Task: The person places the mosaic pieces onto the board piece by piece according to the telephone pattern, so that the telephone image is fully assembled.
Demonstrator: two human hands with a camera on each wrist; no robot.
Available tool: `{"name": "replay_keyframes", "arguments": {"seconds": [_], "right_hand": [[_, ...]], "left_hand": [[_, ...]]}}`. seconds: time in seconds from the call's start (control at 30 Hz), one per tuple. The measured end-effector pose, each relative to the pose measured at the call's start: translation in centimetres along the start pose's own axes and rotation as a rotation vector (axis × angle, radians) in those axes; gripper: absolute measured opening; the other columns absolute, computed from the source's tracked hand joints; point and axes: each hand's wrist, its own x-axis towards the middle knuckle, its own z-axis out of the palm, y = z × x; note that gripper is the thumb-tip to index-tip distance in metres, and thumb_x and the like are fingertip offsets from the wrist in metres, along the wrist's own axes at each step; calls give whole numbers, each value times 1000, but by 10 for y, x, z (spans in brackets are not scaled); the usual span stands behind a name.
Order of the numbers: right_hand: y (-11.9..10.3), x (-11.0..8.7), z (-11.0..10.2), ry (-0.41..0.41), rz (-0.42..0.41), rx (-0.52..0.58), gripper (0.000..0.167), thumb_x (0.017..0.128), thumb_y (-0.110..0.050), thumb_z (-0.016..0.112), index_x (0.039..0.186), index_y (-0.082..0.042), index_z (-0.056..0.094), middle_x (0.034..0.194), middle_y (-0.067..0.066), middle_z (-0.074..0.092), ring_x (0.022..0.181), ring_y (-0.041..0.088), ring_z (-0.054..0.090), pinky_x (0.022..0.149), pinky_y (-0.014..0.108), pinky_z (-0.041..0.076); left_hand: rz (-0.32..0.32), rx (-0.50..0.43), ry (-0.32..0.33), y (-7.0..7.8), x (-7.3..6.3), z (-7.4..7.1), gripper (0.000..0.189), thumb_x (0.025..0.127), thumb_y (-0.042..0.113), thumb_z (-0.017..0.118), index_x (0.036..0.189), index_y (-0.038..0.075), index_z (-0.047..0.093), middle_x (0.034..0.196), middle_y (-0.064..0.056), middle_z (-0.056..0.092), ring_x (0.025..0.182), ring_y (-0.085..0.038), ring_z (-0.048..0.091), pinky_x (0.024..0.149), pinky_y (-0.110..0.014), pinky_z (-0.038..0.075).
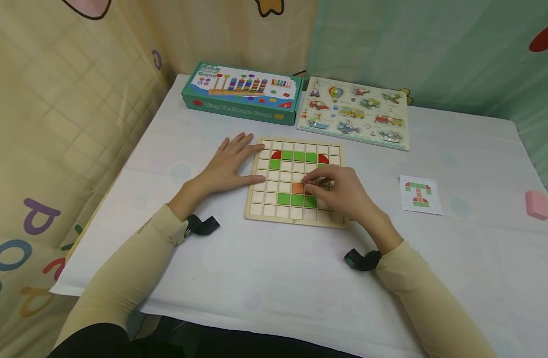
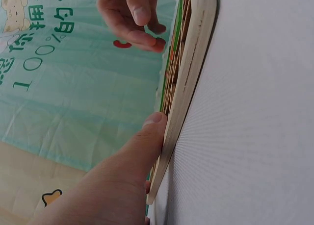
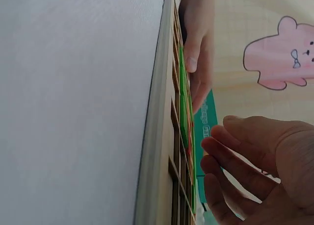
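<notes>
A wooden grid board [image 1: 296, 219] lies on the table, its cells partly filled with green squares [image 1: 299, 155], red rounded-corner pieces [image 1: 276, 154] and an orange square [image 1: 298, 188]. My left hand [image 1: 227, 165] rests at the board's left side, fingers spread, its thumb on the rim. Over the right half of the board is my right hand [image 1: 341, 191], its fingers bent close to the orange square and a red piece that they partly cover. In the right wrist view, the right hand's fingers [image 3: 240, 161] are loosely curved, and no piece shows between them.
A printed pattern card [image 1: 420, 195] lies right of the board, with a pink block [image 1: 536, 205] farther right. Behind stand a green Ring Challenge Game box [image 1: 242, 94] and a vehicle picture puzzle [image 1: 354, 113]. Curtains hang behind the table.
</notes>
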Motion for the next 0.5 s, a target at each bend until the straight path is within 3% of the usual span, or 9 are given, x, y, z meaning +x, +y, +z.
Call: {"name": "replay_keyframes", "arguments": {"seconds": [0.17, 0.27, 0.5], "right_hand": [[18, -17, -21, 54, 82, -29, 18, 99, -22, 77, 114, -12, 80, 113, 5, 78, 105, 28, 72, 95, 48, 55], [30, -28, -34, 61, 141, -45, 20, 99, -25, 76, 116, -14, 79, 113, 5, 78, 106, 27, 72, 94, 44, 55], [48, -46, -63, -57, 229, -114, 31, 95, -32, 81, 119, -13, 77, 112, 5, 75, 104, 21, 67, 92, 27, 56]], "left_hand": [[3, 4, 6, 0, 1, 1, 90, 91, 69, 67, 164, 26, 38, 177, -10, 16, 166, -28, 3, 134, -53, -4], [3, 5, 6, 0, 2, 2, 90, 91, 69, 67, 164, 26, 38, 177, -10, 16, 166, -28, 2, 134, -53, -4], [9, 6, 6, -1, 2, 2, 90, 91, 70, 67, 164, 26, 37, 177, -10, 16, 166, -28, 3, 134, -53, -4]]}}
